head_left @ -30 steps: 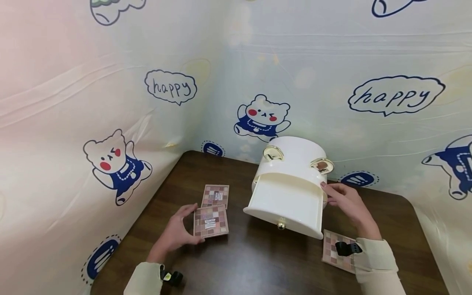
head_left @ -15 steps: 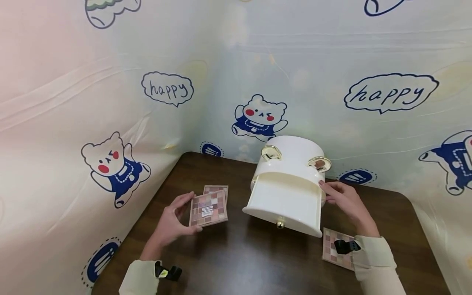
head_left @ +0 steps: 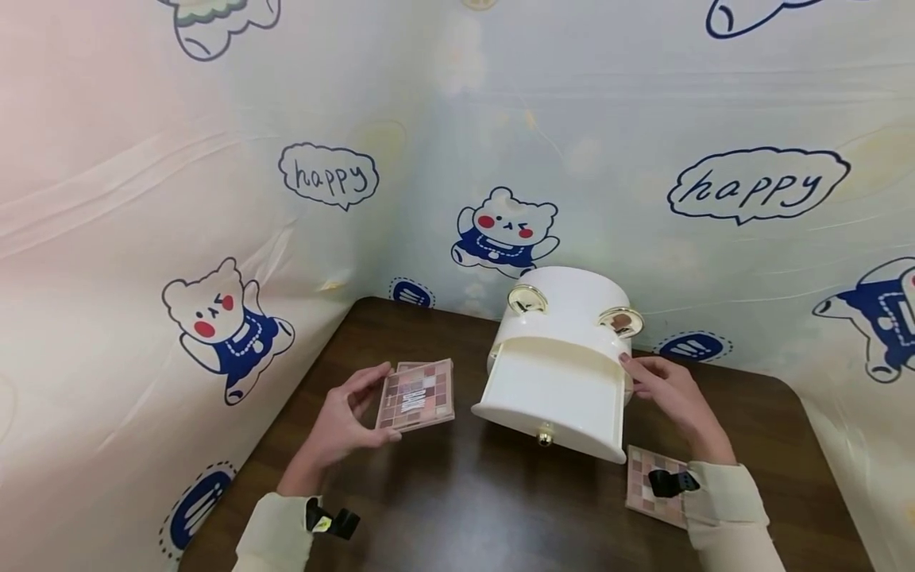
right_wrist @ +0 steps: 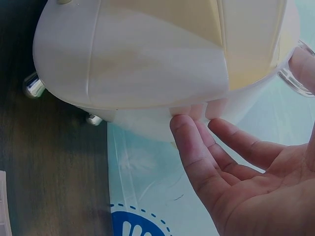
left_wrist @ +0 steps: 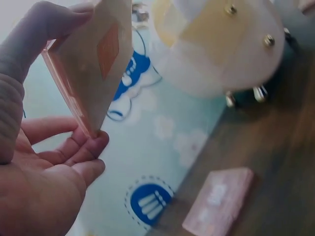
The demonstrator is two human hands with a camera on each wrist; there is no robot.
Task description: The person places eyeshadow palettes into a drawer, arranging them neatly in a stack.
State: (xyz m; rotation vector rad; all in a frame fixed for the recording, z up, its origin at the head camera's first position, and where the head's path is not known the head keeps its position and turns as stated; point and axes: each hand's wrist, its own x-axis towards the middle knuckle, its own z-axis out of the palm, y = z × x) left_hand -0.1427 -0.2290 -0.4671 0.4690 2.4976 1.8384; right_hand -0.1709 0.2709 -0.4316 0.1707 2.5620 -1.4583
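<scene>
My left hand [head_left: 336, 425] pinches a pinkish eyeshadow palette [head_left: 422, 395] between thumb and fingers, raised off the table and tilted. In the left wrist view, the pale back of this palette [left_wrist: 88, 64] shows. A white storage box [head_left: 575, 290] stands on gold feet, its front drawer [head_left: 550, 389] pulled out and a gold knob on it. Beside the drawer, my right hand [head_left: 675, 397] touches the box's right side; in the right wrist view its fingers [right_wrist: 192, 147] lie fairly straight against the wall. A second palette [left_wrist: 219, 199] lies flat, mostly hidden in the head view.
Another eyeshadow palette [head_left: 646, 481] lies at the right, partly under my right wrist. Two gold handles [head_left: 527, 299] stick out from the box's top front. A printed cloth [head_left: 329, 262] walls the back and left of the dark wooden table [head_left: 472, 508].
My left hand has lifted the palette off the table and tilted it, then moved it slightly right, covering most of the one behind. The right hand and box have stayed put.
</scene>
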